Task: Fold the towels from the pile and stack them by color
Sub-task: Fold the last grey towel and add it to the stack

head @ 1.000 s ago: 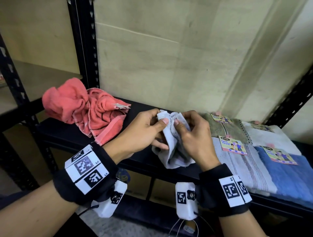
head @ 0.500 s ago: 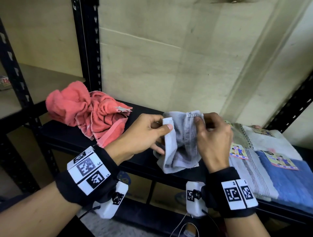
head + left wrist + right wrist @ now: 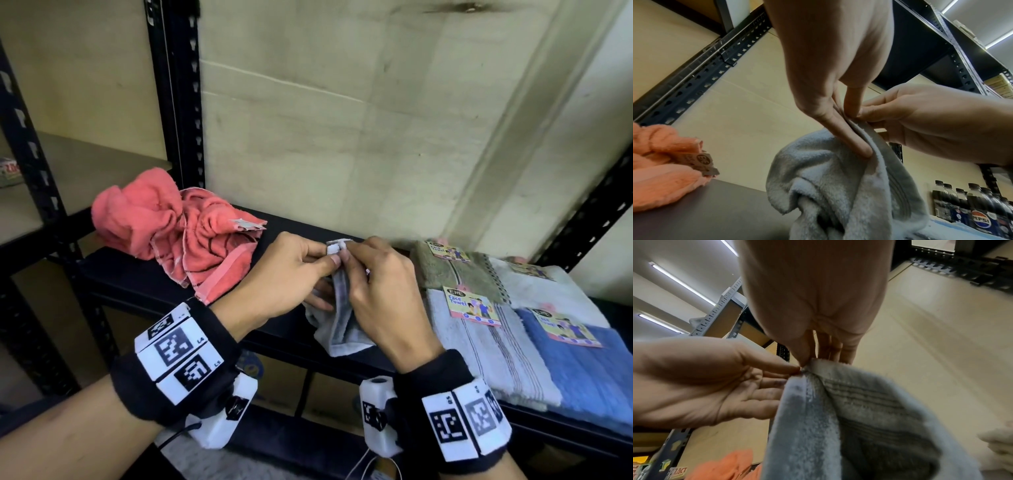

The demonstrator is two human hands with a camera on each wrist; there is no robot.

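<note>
A small grey towel (image 3: 342, 329) hangs bunched over the front of the black shelf (image 3: 144, 284). My left hand (image 3: 291, 274) and right hand (image 3: 373, 284) meet at its top hem, each pinching the edge between thumb and fingertips. The left wrist view has the grey towel (image 3: 838, 186) draped below my left hand (image 3: 840, 113), the right hand (image 3: 920, 120) beside it. From the right wrist, the grey towel (image 3: 849, 418) hangs under my right hand (image 3: 813, 344), with the left hand (image 3: 715, 379) pinching the same corner. A crumpled pink towel pile (image 3: 171, 233) lies at the shelf's left.
Folded towels lie at the right of the shelf: a grey striped one (image 3: 486, 349), a blue one (image 3: 579, 370), an olive one (image 3: 452, 270) and a white one (image 3: 548, 291), with paper labels on top. A black upright post (image 3: 178, 96) stands behind the pink pile. Pepsi bottles (image 3: 980, 209) stand beyond.
Half a second ago my hands held the grey towel's top edge spread apart; they have come together, bringing the corners into one pinch, and the towel hangs narrower.
</note>
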